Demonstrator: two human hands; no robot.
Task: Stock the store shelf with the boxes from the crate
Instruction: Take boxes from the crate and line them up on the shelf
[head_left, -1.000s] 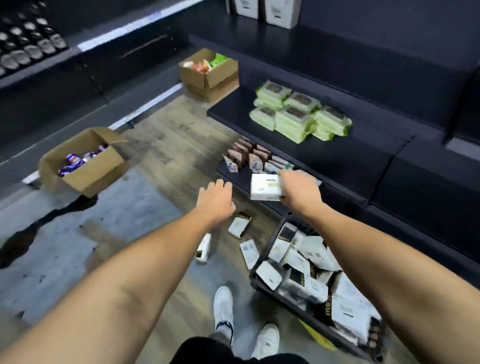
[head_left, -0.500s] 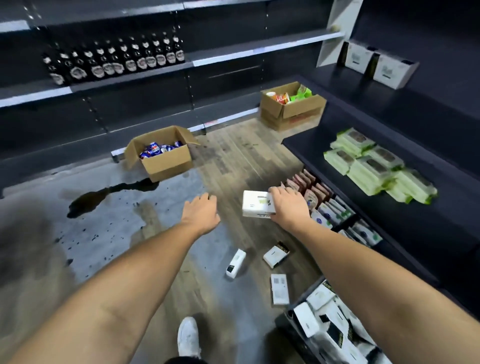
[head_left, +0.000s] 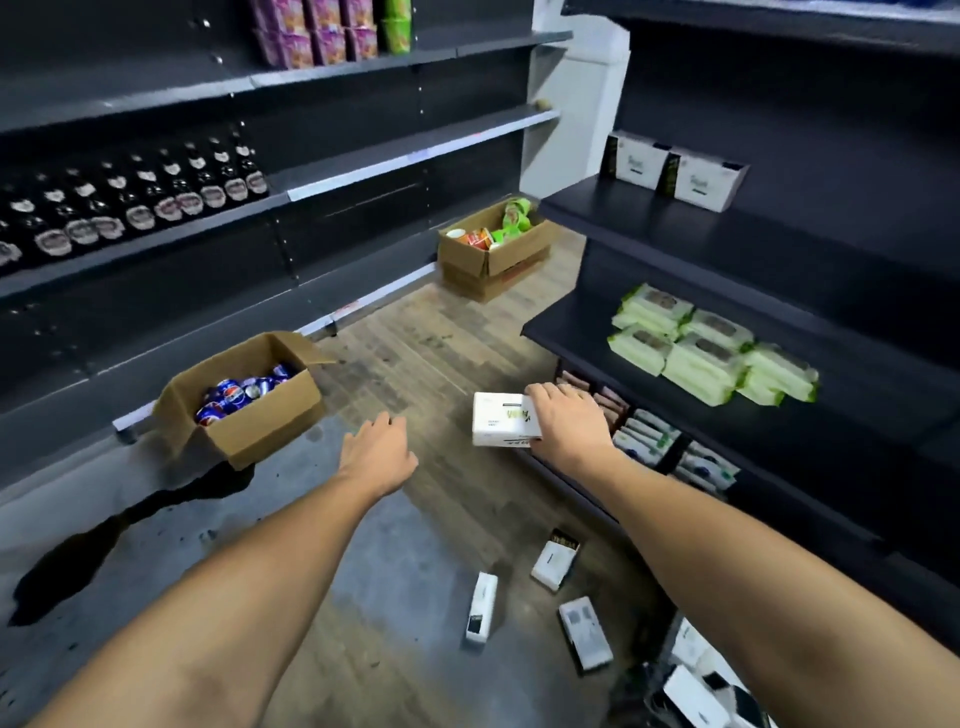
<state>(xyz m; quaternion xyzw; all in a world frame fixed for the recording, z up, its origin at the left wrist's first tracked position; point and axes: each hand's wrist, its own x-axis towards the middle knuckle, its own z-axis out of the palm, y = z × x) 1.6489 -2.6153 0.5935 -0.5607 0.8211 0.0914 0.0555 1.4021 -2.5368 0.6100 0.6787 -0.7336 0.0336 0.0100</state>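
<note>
Gripped 1 white box (head_left: 498, 418) in the right hand (head_left: 563, 423), midair beside the store shelf (head_left: 571, 332); spread the left hand (head_left: 379, 449) wide, empty. Risked a 1-handed slip, or treading on 3 loose boxes (head_left: 555, 565) on the floor (head_left: 426, 364).

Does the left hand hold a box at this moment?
No, the left hand is empty with relaxed fingers, and only the right hand holds a white box.
</note>
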